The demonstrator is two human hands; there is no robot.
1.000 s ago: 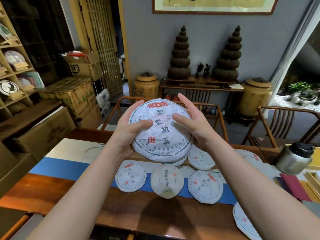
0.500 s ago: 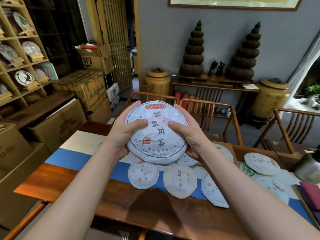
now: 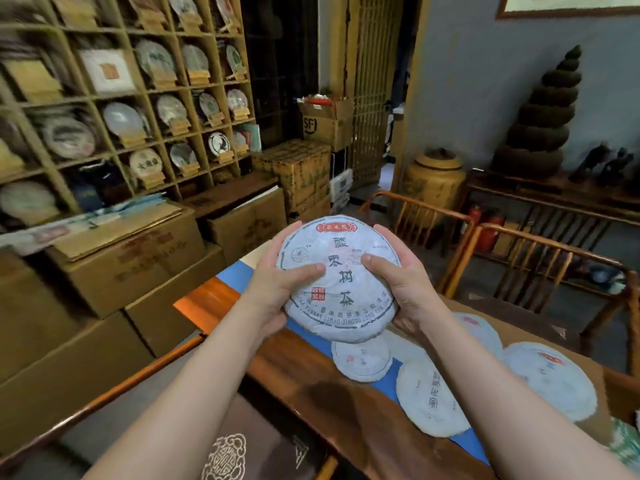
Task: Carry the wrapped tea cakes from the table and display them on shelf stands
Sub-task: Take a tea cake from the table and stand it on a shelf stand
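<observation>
Head view: my left hand (image 3: 277,289) and right hand (image 3: 398,282) grip the tea cake (image 3: 341,278) by its rims, thumbs on its face, above the table's (image 3: 346,382) left end. Since a second ago my view has swung left; the shelf (image 3: 145,98) at far left now shows. Judgement: carry phase begun. Other cakes (image 3: 429,396) remain on the table.

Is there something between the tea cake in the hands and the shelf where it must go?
Yes. Stacked cardboard boxes stand on the floor before the shelf, between it and the tea cake that both hands hold over the table.
</observation>
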